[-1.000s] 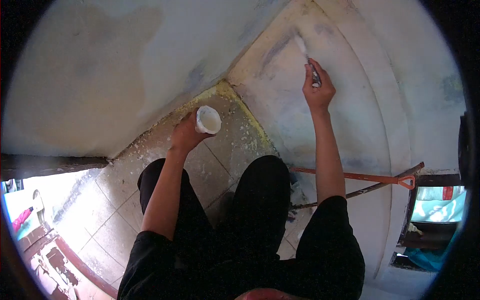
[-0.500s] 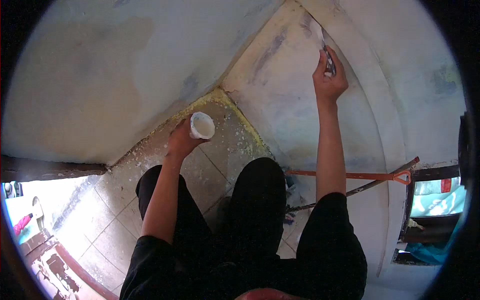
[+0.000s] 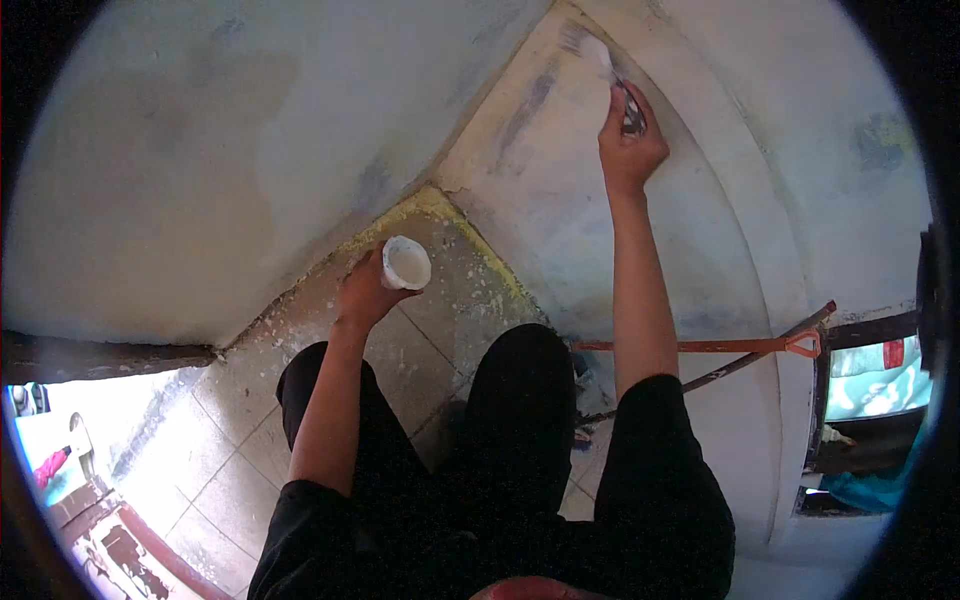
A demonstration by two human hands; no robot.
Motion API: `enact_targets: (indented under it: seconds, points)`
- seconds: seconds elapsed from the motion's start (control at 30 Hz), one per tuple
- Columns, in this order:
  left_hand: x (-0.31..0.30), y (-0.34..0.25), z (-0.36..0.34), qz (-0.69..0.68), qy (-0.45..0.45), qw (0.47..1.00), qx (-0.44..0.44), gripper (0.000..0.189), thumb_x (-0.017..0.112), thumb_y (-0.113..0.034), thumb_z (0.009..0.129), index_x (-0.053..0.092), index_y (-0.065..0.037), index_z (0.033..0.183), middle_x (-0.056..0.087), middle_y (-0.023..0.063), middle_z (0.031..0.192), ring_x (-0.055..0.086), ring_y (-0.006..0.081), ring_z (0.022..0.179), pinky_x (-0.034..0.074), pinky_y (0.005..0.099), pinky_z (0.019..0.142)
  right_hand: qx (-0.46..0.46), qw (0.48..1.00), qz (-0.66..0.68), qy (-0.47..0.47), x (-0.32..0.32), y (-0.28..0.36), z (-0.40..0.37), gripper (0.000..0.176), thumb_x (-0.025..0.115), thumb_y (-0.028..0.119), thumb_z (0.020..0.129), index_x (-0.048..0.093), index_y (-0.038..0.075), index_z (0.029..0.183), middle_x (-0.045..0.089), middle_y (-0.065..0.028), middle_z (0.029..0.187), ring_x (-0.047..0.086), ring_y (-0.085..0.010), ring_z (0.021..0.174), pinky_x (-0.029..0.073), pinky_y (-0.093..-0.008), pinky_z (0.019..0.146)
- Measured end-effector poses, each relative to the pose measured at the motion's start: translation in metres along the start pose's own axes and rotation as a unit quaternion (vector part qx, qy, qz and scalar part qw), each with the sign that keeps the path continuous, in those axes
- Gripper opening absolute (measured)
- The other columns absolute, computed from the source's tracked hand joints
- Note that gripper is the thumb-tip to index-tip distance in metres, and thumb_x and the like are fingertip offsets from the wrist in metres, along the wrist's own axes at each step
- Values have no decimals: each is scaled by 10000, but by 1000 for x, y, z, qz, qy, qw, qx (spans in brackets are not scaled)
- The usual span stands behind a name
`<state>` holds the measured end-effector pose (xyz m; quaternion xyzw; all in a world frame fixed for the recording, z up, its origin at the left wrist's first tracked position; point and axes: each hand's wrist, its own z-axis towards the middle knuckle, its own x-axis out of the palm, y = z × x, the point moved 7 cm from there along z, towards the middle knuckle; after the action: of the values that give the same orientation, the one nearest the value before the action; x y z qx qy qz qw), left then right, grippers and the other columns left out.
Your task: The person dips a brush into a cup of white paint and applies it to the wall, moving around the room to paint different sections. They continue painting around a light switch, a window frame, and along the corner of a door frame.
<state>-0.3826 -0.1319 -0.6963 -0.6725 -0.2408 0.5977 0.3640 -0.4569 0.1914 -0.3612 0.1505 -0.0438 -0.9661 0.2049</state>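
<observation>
A white cup (image 3: 407, 263) of pale paint is gripped in my left hand (image 3: 368, 290), held above the tiled floor near the corner. My right hand (image 3: 634, 150) is raised against the wall, its fingers closed round the handle of a paintbrush (image 3: 597, 52). White bristles touch the wall (image 3: 560, 190) near its upper curved edge, beside a grey smear. Another grey patch (image 3: 530, 108) lies lower left of the brush.
An orange bar (image 3: 700, 347) and a dark rod (image 3: 740, 362) cross at the right, beyond my knees. Tiles (image 3: 235, 400) with paint specks spread below. A dark ledge (image 3: 110, 357) is at left, and a window opening (image 3: 875, 380) at right.
My right hand and the brush have moved left along the wall, away from the curved edge. My left hand and the cup are slightly lower in view.
</observation>
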Motion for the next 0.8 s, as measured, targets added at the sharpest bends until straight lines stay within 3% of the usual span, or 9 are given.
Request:
enact_targets:
  seconds: [0.13,0.23,0.43,0.53,0.63,0.8]
  points:
    - [-8,2,-2,-22,-9,1000,-1,994,983,-451,674,514,-159,1500,716,153,1336,681,388,1241,569,508,1007,76,996,-33,-23,-39,2,-31,176,791,133,983,804,17,1114,811,-149,954,791,-212,795,608,-306,658]
    - [-14,3,-3,-16,-12,1000,-12,986,984,-442,673,518,-163,1495,714,151,1341,681,385,1243,569,508,1006,62,995,4,-78,-63,-7,-48,173,785,115,984,804,6,1118,812,-151,962,781,-181,786,606,-294,673]
    - [-10,1,0,-36,-2,999,0,957,996,-408,666,539,-146,1465,711,152,1345,679,378,1247,573,509,1002,37,996,55,51,-38,21,-37,175,810,116,965,804,72,1135,814,-122,972,771,-149,777,597,-283,673]
    - [-5,3,3,-40,8,999,11,965,999,-410,664,536,-127,1461,705,157,1353,679,377,1249,575,505,1003,22,996,-7,90,-30,4,-35,194,821,121,954,800,81,1142,813,-118,964,769,-164,755,603,-288,673]
    - [0,7,6,-43,1,999,25,988,999,-425,664,520,-113,1471,697,165,1365,677,385,1252,575,503,1009,-8,996,-61,65,-66,0,-27,188,823,120,948,801,83,1131,818,-112,987,790,-190,799,617,-287,702]
    - [1,6,9,-35,1,999,27,1015,996,-450,666,504,-108,1485,687,178,1377,673,397,1256,573,507,1018,-59,997,-32,26,-87,22,26,186,831,130,944,804,74,1119,825,-111,1012,810,-194,912,628,-306,791]
